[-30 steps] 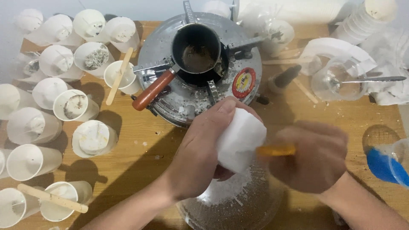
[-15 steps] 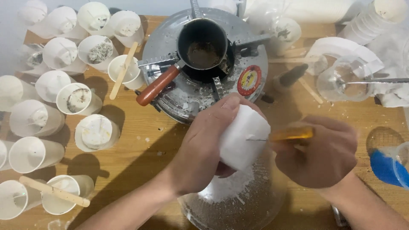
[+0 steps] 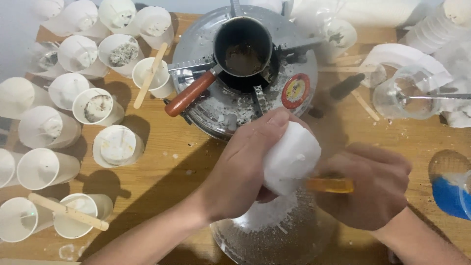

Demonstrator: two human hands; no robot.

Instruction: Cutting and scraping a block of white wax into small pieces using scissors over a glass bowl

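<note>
My left hand (image 3: 245, 167) grips a white block of wax-like material (image 3: 290, 157) and holds it over a clear glass bowl (image 3: 274, 235) that is partly filled with white shavings. My right hand (image 3: 373, 189) is closed around a tool with an orange handle (image 3: 329, 185), whose tip is pressed against the block's right side. The tool's blade is hidden by the block. Behind my hands stands a round metal stove (image 3: 245, 98) with a small dark pot (image 3: 243, 46) on it; the pot has a reddish wooden handle (image 3: 189, 94).
Several white paper cups (image 3: 117, 145) crowd the left of the wooden table (image 3: 162, 162), some with wooden sticks (image 3: 66, 211) across them. A clear glass cup (image 3: 400, 95) with a metal spoon stands at the right, a stack of white cups (image 3: 436, 29) behind it. A blue-filled container (image 3: 449, 194) sits at the right edge.
Both hands have shifted slightly right and down with the block. The orange-handled tool has been drawn along the block's side and now sits lower against it.
</note>
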